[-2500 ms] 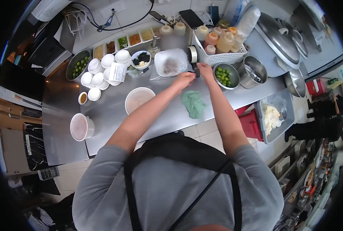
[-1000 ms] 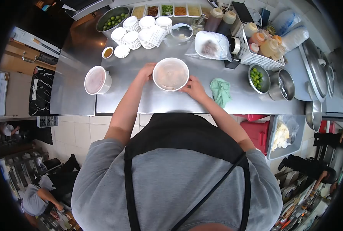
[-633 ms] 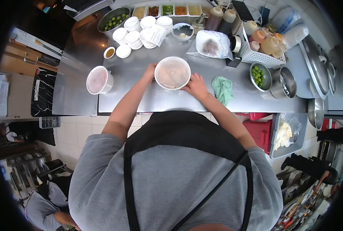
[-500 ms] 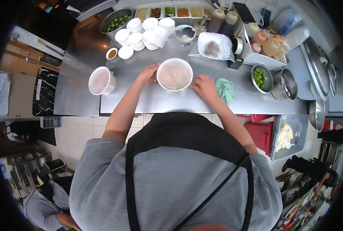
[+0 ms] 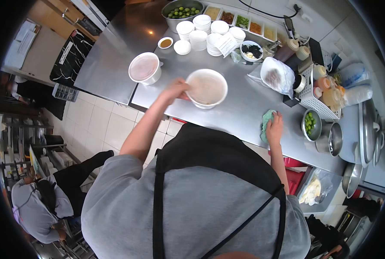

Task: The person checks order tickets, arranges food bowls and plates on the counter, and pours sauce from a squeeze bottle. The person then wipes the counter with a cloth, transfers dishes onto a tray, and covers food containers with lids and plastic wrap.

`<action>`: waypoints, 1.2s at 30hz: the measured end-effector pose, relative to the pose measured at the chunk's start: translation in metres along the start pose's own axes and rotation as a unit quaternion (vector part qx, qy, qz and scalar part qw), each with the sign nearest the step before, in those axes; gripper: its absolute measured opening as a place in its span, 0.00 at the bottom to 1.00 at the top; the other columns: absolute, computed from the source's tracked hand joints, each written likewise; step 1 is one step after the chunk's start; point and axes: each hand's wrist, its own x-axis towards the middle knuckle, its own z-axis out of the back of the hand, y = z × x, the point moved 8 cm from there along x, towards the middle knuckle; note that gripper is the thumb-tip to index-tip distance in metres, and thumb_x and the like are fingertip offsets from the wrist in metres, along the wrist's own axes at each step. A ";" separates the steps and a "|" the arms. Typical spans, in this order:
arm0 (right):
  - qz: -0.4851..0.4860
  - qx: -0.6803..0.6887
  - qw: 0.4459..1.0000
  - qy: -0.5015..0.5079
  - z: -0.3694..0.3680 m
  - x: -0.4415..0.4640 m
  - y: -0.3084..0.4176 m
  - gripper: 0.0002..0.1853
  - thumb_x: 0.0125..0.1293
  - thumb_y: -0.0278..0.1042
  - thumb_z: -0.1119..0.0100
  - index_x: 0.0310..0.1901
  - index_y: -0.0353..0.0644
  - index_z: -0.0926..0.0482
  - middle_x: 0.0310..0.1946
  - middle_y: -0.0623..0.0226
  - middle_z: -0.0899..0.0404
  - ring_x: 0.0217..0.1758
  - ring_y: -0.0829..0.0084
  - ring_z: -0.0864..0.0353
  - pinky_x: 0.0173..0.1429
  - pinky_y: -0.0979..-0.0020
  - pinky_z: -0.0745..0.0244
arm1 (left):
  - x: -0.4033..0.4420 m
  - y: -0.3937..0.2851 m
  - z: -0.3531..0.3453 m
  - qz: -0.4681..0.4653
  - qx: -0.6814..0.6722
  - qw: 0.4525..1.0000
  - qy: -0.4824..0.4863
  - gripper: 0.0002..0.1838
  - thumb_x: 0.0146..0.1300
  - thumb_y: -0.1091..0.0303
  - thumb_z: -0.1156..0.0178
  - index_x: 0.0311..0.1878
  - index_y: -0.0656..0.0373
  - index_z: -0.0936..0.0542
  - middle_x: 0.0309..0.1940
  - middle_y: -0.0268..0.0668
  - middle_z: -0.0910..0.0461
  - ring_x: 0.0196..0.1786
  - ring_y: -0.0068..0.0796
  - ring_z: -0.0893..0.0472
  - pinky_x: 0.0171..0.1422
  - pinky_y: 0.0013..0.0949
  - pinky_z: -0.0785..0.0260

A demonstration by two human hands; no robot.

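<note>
On the steel counter stands a round white tub [image 5: 206, 88] with a translucent lid. My left hand [image 5: 176, 91] is closed on its left rim. My right hand [image 5: 274, 128] rests on a crumpled green cloth [image 5: 267, 123] near the counter's front edge, its fingers pressed on the cloth. Another lidded white tub [image 5: 144, 69], pinkish through its lid, stands to the left. Up behind the held tub are stacks of small white lids or cups [image 5: 198, 39] and a small cup of brown sauce [image 5: 165, 42].
Bowls of green limes stand at the back [image 5: 183, 12] and right [image 5: 310, 124]. A bagged white container [image 5: 277, 77] sits beside a white basket of squeeze bottles [image 5: 320, 101]. A steel pot [image 5: 330, 139] is at the far right. Another person [image 5: 41, 203] is at lower left.
My right hand has left the tub's side and moved right onto the green cloth. My left hand stays at the tub. The view has turned, shifting the counter.
</note>
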 end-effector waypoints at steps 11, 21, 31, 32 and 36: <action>0.077 -0.068 0.993 -0.064 -0.081 0.096 0.141 0.21 0.51 0.36 0.45 0.50 0.47 0.30 0.47 0.58 0.34 0.51 0.59 0.36 0.53 0.56 0.41 | -0.142 -0.051 0.144 -0.130 -0.097 0.957 -0.243 0.09 0.53 0.75 0.51 0.37 0.69 0.33 0.23 0.43 0.25 0.22 0.29 0.21 0.25 0.21 0.26; 0.179 0.060 0.964 0.186 -0.256 0.138 0.308 0.13 0.55 0.35 0.51 0.43 0.42 0.28 0.40 0.60 0.28 0.49 0.63 0.31 0.50 0.57 0.36 | -0.143 -0.038 0.134 -0.109 -0.149 0.959 -0.214 0.05 0.54 0.77 0.52 0.35 0.66 0.33 0.22 0.43 0.25 0.19 0.28 0.22 0.23 0.21 0.27; 0.336 0.057 0.910 0.235 -0.133 0.031 0.268 0.14 0.52 0.30 0.52 0.42 0.41 0.26 0.43 0.61 0.26 0.50 0.63 0.29 0.54 0.64 0.34 | -0.045 0.005 0.087 -0.057 -0.191 0.966 -0.163 0.08 0.56 0.75 0.51 0.37 0.70 0.35 0.30 0.47 0.26 0.31 0.36 0.20 0.35 0.27 0.23; 0.318 -0.003 0.942 0.106 -0.142 0.030 0.213 0.14 0.56 0.33 0.54 0.43 0.40 0.26 0.42 0.57 0.27 0.46 0.60 0.28 0.50 0.62 0.32 | -0.034 0.013 0.084 -0.061 -0.213 0.958 -0.182 0.08 0.57 0.75 0.52 0.37 0.70 0.35 0.32 0.47 0.26 0.33 0.38 0.20 0.37 0.28 0.23; 0.252 -0.093 0.963 -0.001 -0.068 0.030 0.107 0.18 0.65 0.39 0.61 0.54 0.41 0.33 0.51 0.51 0.32 0.50 0.59 0.30 0.53 0.58 0.34 | -0.004 0.037 0.071 -0.111 -0.276 0.928 -0.225 0.12 0.57 0.75 0.51 0.41 0.75 0.36 0.35 0.49 0.27 0.34 0.39 0.20 0.37 0.28 0.23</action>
